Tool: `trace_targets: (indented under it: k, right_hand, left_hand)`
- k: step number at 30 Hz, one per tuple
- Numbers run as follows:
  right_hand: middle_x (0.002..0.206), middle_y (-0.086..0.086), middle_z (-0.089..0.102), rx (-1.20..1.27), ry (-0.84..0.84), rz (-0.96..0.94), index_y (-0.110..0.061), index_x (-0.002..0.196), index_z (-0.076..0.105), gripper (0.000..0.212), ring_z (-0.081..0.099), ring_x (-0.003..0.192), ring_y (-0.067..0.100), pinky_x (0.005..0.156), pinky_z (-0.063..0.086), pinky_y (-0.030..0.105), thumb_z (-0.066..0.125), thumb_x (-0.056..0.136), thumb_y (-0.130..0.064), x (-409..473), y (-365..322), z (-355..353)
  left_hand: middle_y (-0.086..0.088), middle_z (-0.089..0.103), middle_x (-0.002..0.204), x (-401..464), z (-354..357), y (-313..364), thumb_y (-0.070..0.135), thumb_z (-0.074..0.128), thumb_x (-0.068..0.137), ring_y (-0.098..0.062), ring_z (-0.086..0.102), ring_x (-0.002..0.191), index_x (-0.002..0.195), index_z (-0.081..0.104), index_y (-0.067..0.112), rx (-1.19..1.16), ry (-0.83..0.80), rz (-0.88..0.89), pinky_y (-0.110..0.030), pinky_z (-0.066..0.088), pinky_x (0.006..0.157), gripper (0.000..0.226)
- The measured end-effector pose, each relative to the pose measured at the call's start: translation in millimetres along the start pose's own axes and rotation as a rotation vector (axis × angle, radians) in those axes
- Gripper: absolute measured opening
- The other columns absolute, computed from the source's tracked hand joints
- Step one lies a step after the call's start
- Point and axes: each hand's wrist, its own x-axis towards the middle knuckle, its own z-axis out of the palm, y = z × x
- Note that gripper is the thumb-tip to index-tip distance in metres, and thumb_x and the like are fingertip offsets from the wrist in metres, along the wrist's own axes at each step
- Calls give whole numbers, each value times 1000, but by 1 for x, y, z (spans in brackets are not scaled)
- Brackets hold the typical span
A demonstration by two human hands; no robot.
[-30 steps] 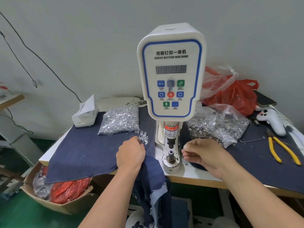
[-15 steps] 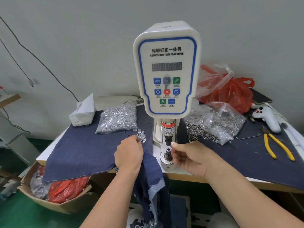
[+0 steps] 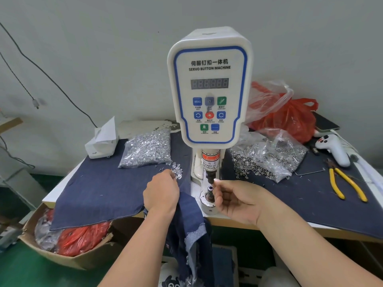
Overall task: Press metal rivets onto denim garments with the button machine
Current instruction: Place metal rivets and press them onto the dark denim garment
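We find the right hand (image 3: pixel 236 198) at the working gap of the white, blue-trimmed servo button machine (image 3: pixel 209 90), its thumb and forefinger drawn together in a pinch at the tip of the upper black punch (image 3: pixel 211 176); whether a rivet part sits between them is too small for us to tell. The dark cylindrical lower die (image 3: pixel 209 191) stands upright directly beneath that pinch, so the punch and die share one vertical axis, and the right hand is the nearer to it. The left hand (image 3: pixel 162 192) lies on the dark blue denim garment (image 3: pixel 191 222), fingers curled down among the loose silver rivets (image 3: pixel 177 171) just left of the machine; we cannot tell whether it pinches one. The garment hangs over the table edge just left of the die, not yet across it. In our judgement the denim must travel a short way rightward onto the die, and the right fingers now stand in that path and under the punch. Clear plastic bags of silver rivets (image 3: pixel 147 149) and of ring-shaped metal parts (image 3: pixel 267 157) flank the machine; yellow-handled pliers (image 3: pixel 346 186) lie well to the right.
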Motion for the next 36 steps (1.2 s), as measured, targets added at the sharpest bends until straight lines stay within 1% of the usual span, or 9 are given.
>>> trace_targets:
  k: [4,8,12,15,19,24,31,33,36]
  right_hand:
    - [63,11,61,78,-1,11,5,90,64,11,59,44,15,40,51,24,65,97,-3,-1,1,5]
    - [63,11,60,149,-31,34,4,92,63,6,57,44,15,40,51,23,64,96,-1,-5,2,5]
    - [64,11,62,271,-81,44,5,111,61,16,58,46,13,42,50,22,57,96,1,-7,4,0]
    - [67,11,64,267,-112,-3,4,121,60,26,61,48,13,43,51,22,56,96,1,-9,6,-5]
    - [63,7,60,118,-22,-192,11,114,69,27,53,45,11,40,46,21,54,99,-5,-6,9,-14]
    - [64,5,59,-401,150,-500,-9,93,78,22,49,50,13,49,44,25,57,95,-15,2,17,-28]
    - [67,-1,64,-604,214,-555,-25,87,80,30,56,56,12,55,49,27,52,99,-27,13,24,-50]
    - [67,-2,66,-615,229,-531,-23,88,79,31,58,56,11,56,50,25,52,100,-30,15,24,-54]
    - [67,-3,67,-622,228,-522,-20,93,79,31,59,57,10,56,51,24,52,102,-32,17,25,-57]
  left_hand:
    - [-7,71,117,1,4,-1,27,49,105,-36,64,103,117,70,25,23,-3,5,-38,41,77,24]
    - [-6,70,117,-2,3,-1,30,49,108,-36,64,103,117,67,23,-25,16,3,-39,42,78,22]
    - [0,72,110,-7,-3,-6,34,54,107,-32,64,99,106,64,30,-211,49,-5,-39,43,79,11]
    - [9,72,102,-14,-13,-11,29,64,103,-21,65,102,97,65,28,-429,38,53,-37,47,86,6]
    - [24,72,91,-36,-25,-11,23,74,97,0,66,96,91,67,33,-603,-20,185,-20,48,83,14]
    - [29,74,91,-57,-32,-2,23,76,97,4,68,91,90,74,37,-642,-115,299,-9,48,77,16]
    - [23,76,87,-68,-29,23,27,78,96,6,66,83,89,77,35,-628,-129,259,-6,45,70,10]
    - [24,74,90,-68,-26,29,30,77,96,11,64,83,90,76,37,-578,-122,273,-4,43,70,10]
    - [25,70,96,-67,-24,36,33,76,96,9,61,82,91,74,39,-507,-103,290,-3,39,71,9]
